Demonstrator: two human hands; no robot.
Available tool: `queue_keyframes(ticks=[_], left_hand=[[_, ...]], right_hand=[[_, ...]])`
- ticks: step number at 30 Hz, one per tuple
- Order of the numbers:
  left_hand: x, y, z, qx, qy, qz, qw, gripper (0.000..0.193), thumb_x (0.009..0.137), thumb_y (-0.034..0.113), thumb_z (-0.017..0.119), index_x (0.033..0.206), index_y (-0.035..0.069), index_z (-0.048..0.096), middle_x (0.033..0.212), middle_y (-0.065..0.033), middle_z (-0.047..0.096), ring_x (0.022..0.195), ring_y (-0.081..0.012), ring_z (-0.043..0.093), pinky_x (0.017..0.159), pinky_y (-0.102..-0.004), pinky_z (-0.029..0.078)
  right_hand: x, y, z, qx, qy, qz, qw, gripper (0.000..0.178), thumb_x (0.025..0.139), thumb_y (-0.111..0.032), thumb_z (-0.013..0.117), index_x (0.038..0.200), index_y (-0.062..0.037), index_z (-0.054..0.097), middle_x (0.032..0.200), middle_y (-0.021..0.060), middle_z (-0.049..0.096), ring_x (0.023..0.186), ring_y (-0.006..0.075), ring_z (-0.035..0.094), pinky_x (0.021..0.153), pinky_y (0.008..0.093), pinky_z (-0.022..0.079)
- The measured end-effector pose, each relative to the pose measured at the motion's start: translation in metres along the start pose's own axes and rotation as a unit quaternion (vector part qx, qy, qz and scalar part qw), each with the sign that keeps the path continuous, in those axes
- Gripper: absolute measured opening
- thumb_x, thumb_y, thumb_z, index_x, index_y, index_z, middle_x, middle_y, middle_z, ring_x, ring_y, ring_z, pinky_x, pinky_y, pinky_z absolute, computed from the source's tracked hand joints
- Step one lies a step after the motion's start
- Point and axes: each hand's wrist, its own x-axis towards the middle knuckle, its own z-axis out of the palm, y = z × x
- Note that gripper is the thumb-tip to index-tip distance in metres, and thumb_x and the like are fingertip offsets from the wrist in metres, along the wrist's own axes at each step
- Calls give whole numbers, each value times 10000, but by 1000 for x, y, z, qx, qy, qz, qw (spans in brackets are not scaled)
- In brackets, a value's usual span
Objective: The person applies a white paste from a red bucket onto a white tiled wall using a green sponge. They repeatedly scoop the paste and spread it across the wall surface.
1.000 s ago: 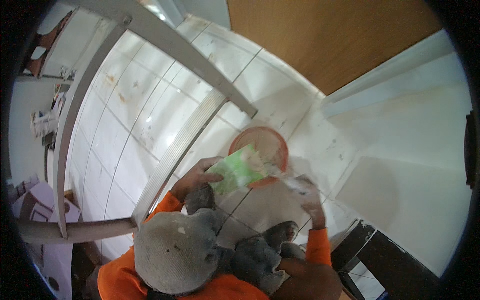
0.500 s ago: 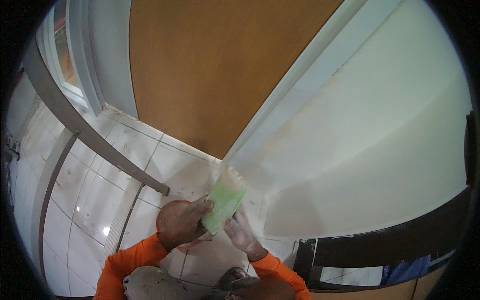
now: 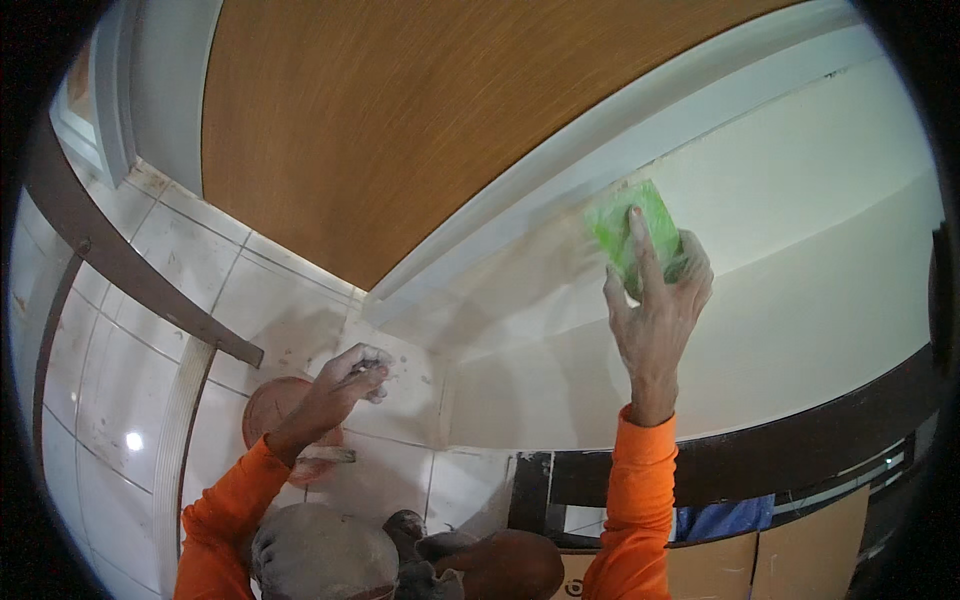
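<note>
My right hand [image 3: 660, 300] grips a flat green plastic spreader [image 3: 630, 225], index finger stretched along its face. The spreader lies against the white wall beside the door frame, its far edge smeared with pale paste. White residue coats my fingers. Lower left, my left hand [image 3: 355, 375] hovers over the tiles, apart from the wall, with its dusty fingers curled together; whatever they may hold is hidden. Just below it stands a reddish-orange bowl or bucket [image 3: 265, 405], partly covered by my forearm. A pale flat piece [image 3: 325, 454] juts out next to it.
A brown wooden door [image 3: 400, 120] and its white frame [image 3: 540, 180] rise ahead. Dark bars [image 3: 150, 260] cross the left side over white floor tiles [image 3: 190, 260]. At lower right are a dark ledge [image 3: 780, 450], blue material [image 3: 725, 518] and cardboard [image 3: 810, 545].
My right hand has carried the spreader up and right onto the wall. My left hand has let go of the spreader and stays low near the bowl. The view has shifted right.
</note>
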Motion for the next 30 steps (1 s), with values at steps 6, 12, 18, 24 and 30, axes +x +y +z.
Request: queue_keyframes(ticks=[6,12,18,24,30], left_hand=[[-25,-13,-16,43,1,-40,998,283,1003,224,626,1198,19,610,1059,-59,627,876,-132,623,798,-289,536],[-44,-13,-34,149,44,-18,988,278,995,216,622,1200,30,598,1039,-49,623,867,-137,613,800,-300,531],[-46,-25,-36,104,43,5,994,272,991,209,618,1188,23,599,1064,-49,615,905,-141,617,819,-300,534],[-53,-31,-36,33,73,-30,996,312,968,212,640,1205,13,598,1084,-60,600,931,-162,628,858,-300,539],[-62,-44,-47,74,67,8,995,344,979,237,615,1211,-15,595,1095,-68,619,947,-166,634,861,-313,544]], right_hand=[[25,14,-7,-122,-55,-4,991,798,744,-153,787,1455,-424,546,1338,130,465,1192,302,471,990,471,406],[37,2,-41,-165,-28,16,986,799,733,-144,796,1451,-400,558,1311,128,476,1138,303,498,952,448,431],[56,15,-37,-195,-47,-15,980,796,726,-162,807,1451,-381,563,1311,116,481,1140,295,503,957,435,437],[66,31,-49,-182,9,-28,983,769,729,-180,810,1434,-389,582,1306,103,477,1170,286,495,987,452,443],[75,42,-66,-181,-11,-10,983,766,738,-201,799,1446,-382,570,1346,108,466,1180,301,495,1026,482,439]])
